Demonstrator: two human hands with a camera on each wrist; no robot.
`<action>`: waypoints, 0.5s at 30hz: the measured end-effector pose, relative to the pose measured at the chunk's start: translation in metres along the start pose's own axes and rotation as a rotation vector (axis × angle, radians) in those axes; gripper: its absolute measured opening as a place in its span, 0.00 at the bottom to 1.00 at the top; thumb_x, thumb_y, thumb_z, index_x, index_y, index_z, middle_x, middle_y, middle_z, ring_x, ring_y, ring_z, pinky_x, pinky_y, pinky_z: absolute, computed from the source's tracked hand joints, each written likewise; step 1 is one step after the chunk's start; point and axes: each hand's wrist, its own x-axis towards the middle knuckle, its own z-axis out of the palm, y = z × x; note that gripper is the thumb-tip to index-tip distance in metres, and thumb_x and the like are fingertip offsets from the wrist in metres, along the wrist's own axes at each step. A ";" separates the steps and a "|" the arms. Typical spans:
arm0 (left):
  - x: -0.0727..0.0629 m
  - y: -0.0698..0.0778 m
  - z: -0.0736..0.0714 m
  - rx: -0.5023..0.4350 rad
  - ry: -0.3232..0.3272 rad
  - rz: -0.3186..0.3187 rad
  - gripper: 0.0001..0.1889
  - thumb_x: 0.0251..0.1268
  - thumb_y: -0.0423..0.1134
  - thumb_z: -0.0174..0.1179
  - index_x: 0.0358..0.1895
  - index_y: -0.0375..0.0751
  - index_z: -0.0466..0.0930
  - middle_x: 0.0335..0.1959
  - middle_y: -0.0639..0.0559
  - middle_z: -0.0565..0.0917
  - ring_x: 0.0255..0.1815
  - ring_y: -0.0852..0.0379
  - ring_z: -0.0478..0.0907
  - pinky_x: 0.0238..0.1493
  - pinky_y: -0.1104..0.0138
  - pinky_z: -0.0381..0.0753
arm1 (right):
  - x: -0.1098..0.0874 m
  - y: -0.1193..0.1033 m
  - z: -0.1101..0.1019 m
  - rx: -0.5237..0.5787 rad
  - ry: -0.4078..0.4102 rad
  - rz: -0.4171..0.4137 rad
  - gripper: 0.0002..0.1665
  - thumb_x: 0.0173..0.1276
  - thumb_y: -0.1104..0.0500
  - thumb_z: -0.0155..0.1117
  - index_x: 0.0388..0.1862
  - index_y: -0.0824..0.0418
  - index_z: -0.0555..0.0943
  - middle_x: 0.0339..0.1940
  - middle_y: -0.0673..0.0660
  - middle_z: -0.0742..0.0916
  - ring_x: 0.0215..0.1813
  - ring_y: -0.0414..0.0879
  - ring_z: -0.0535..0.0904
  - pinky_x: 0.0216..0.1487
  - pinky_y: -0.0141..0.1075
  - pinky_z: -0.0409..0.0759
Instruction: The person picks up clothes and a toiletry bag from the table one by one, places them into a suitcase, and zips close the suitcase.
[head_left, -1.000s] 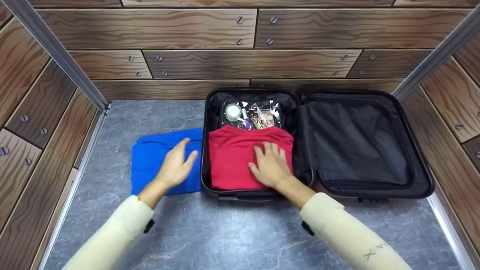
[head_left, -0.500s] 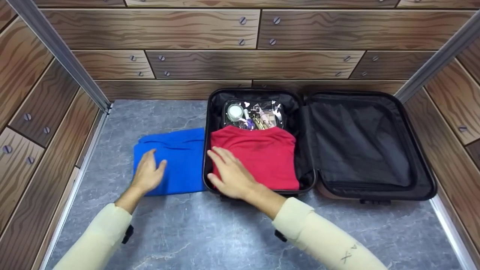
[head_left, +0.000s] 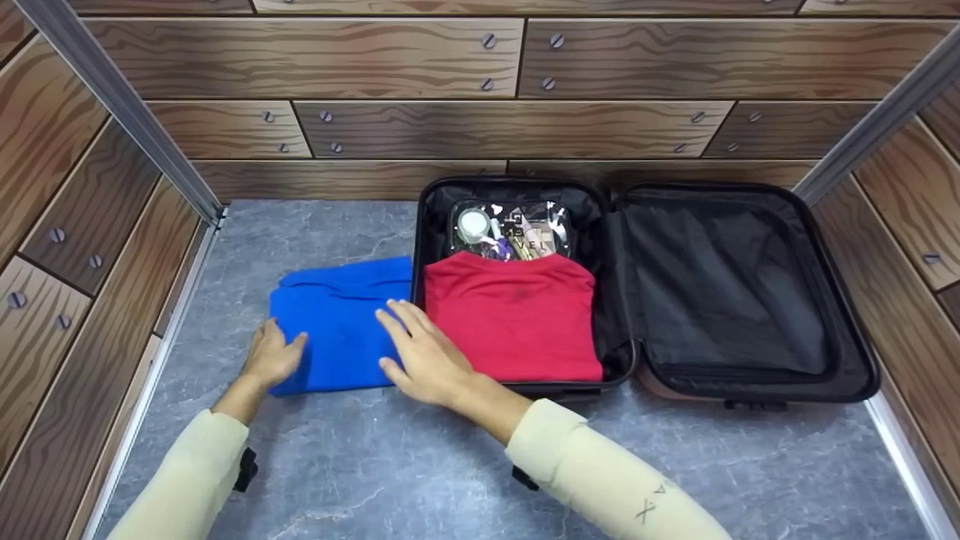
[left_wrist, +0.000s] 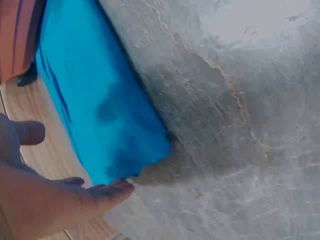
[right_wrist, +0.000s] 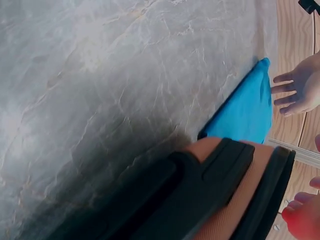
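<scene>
Flanking the blue cloth (head_left: 341, 330): our left hand (head_left: 274, 358) and our right hand (head_left: 426, 361), one at either end.
Left hand: fingers nearly straight, thumb well apart, empty; the fingertips are at the cloth's left edge, and we cannot tell whether they touch it.
Right hand: spread open and empty, above the cloth's right end, beside the left rim of the suitcase (head_left: 619, 277).
Blue cloth: we see it folded flat on the tabletop (head_left: 420, 480), just left of the suitcase.
Red cloth (head_left: 517, 322): folded flat in the suitcase's left half, nearer us than the clear pouch (head_left: 514, 225) of small items.
Suitcase lid: laid open to the right, showing us its black lining.
</scene>
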 end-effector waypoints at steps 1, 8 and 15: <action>0.001 -0.001 0.000 0.000 -0.016 -0.021 0.40 0.78 0.45 0.41 0.73 0.15 0.33 0.74 0.15 0.39 0.76 0.22 0.38 0.76 0.39 0.43 | 0.001 0.000 0.002 -0.007 0.000 -0.007 0.39 0.75 0.48 0.54 0.79 0.61 0.58 0.81 0.60 0.61 0.82 0.53 0.51 0.80 0.44 0.52; 0.014 -0.006 0.004 0.008 -0.034 -0.146 0.43 0.76 0.47 0.43 0.72 0.13 0.33 0.71 0.12 0.42 0.72 0.16 0.42 0.73 0.35 0.47 | 0.002 0.007 0.021 -0.138 0.013 -0.095 0.37 0.75 0.50 0.54 0.77 0.62 0.61 0.78 0.61 0.66 0.80 0.53 0.57 0.80 0.44 0.52; 0.028 -0.014 0.007 -0.073 0.025 -0.186 0.40 0.68 0.44 0.55 0.66 0.10 0.52 0.66 0.16 0.60 0.69 0.24 0.60 0.71 0.43 0.62 | 0.002 0.007 0.034 -0.273 0.035 -0.152 0.32 0.75 0.53 0.52 0.75 0.61 0.64 0.75 0.59 0.71 0.78 0.50 0.63 0.80 0.45 0.52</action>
